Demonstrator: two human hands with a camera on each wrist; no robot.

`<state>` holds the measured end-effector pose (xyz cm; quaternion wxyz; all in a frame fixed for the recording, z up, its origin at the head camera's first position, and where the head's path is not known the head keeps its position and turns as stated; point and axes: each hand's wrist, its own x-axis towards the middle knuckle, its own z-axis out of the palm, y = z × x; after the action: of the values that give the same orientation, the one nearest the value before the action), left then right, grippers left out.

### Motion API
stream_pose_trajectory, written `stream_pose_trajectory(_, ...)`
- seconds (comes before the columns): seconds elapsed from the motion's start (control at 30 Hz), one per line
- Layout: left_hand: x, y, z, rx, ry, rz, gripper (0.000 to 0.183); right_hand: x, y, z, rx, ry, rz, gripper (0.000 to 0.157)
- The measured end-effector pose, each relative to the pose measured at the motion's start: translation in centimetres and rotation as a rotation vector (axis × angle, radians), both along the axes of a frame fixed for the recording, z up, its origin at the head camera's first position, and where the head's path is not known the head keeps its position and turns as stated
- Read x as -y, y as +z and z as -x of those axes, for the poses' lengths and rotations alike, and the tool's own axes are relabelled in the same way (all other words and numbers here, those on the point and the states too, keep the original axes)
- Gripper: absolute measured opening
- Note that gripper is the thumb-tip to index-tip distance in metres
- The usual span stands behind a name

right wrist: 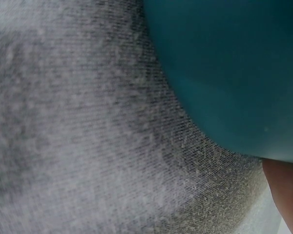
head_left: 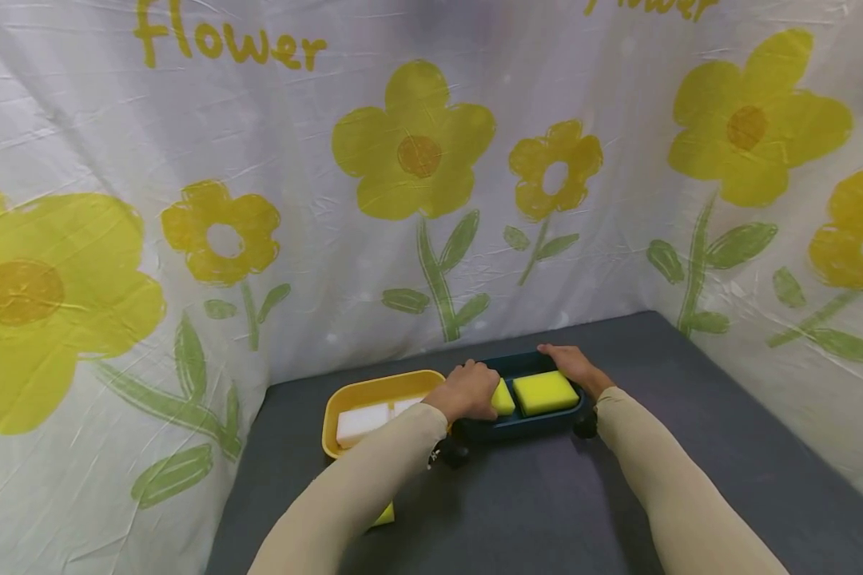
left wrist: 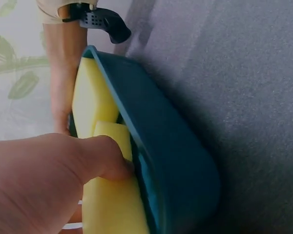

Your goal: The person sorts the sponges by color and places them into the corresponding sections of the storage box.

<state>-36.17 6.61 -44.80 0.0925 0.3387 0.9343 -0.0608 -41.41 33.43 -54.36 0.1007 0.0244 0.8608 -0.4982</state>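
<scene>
A dark teal tray (head_left: pixel 475 432) stands on the table with yellow sponges inside. My left hand (head_left: pixel 469 391) is over its left end and grips one yellow sponge (left wrist: pixel 115 207), thumb pressed on its near face in the left wrist view. Another yellow sponge (head_left: pixel 546 393) lies in the right half of the tray. My right hand (head_left: pixel 578 369) holds the tray's right end at the far corner. In the right wrist view just part of the right hand (right wrist: pixel 285 192) shows against the tray wall (right wrist: pixel 234 87); its other fingers are hidden.
Left of the teal tray is a yellow tray (head_left: pixel 328 423) with white sponges (head_left: pixel 363 423) in it. A yellow piece (head_left: pixel 384 516) on the grey table (head_left: pixel 518 511) is mostly covered by the left forearm. A flower-printed curtain (head_left: pixel 309 239) hangs behind the table.
</scene>
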Motion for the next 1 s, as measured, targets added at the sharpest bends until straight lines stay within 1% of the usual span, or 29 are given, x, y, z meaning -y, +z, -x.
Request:
stream_pose_trajectory(0.17, -0.4, -0.9, 0.3, 0.029, 0.024, -0.027, 0.022, -0.1, 0.1, -0.1, -0.001, -0.002, -0.001, 0.071)
stream_pose_trajectory(0.2, -0.5, -1.2, 0.4, 0.038, 0.028, -0.03, 0.021, -0.1, 0.1, -0.1, -0.001, 0.002, -0.004, 0.071)
stream_pose_trajectory(0.27, -0.7, -2.2, 1.0, 0.057, 0.035, -0.038, 0.021, -0.1, 0.1, -0.2, 0.001, 0.008, -0.004, 0.071)
stream_pose_trajectory(0.33, -1.0, -4.6, 2.7, 0.055, 0.034, -0.044, 0.022, -0.1, 0.1, -0.2, 0.003, 0.01, -0.003, 0.071)
stream_pose_trajectory(0.4, -1.4, -7.7, 4.8, 0.054, 0.031, -0.054, 0.026, 0.0, 0.2, -0.3, 0.004, 0.008, 0.002, 0.071)
stream_pose_trajectory(0.47, -1.7, -10.2, 6.5, 0.057, 0.016, -0.074, 0.028, 0.1, 0.3, -0.4, 0.005, 0.001, 0.008, 0.071)
stream_pose_trajectory(0.5, -1.8, -11.4, 7.2, 0.058, 0.011, -0.084, 0.029, 0.1, 0.3, -0.4, 0.005, 0.001, 0.01, 0.072)
stream_pose_trajectory(0.53, -1.9, -12.0, 7.4, 0.068, 0.009, -0.093, 0.029, 0.1, 0.3, -0.4, 0.004, -0.001, 0.012, 0.072)
stream_pose_trajectory(0.6, -2.0, -12.6, 7.5, 0.073, 0.007, -0.111, 0.03, 0.0, 0.4, -0.4, 0.002, 0.002, 0.012, 0.072)
stream_pose_trajectory(0.73, -2.1, -12.6, 6.9, 0.083, 0.045, -0.136, 0.031, -0.1, 0.2, -0.3, 0.005, 0.004, 0.01, 0.072)
stream_pose_trajectory(0.77, -2.1, -12.0, 6.1, 0.066, 0.057, -0.134, 0.034, -0.1, 0.2, -0.3, 0.007, 0.004, 0.01, 0.072)
stream_pose_trajectory(0.8, -2.1, -11.7, 5.9, 0.067, 0.065, -0.144, 0.035, -0.1, 0.2, -0.3, 0.007, 0.005, 0.008, 0.072)
stream_pose_trajectory(0.9, -2.1, -11.3, 5.4, 0.059, 0.066, -0.169, 0.035, -0.1, 0.1, -0.2, 0.006, 0.004, 0.005, 0.072)
stream_pose_trajectory(0.97, -2.1, -11.3, 5.4, 0.054, 0.051, -0.184, 0.036, -0.1, 0.1, -0.1, 0.007, -0.001, 0.012, 0.072)
stream_pose_trajectory(1.0, -2.2, -12.0, 6.2, 0.068, 0.038, -0.197, 0.035, -0.1, 0.1, -0.1, 0.006, 0.001, 0.009, 0.072)
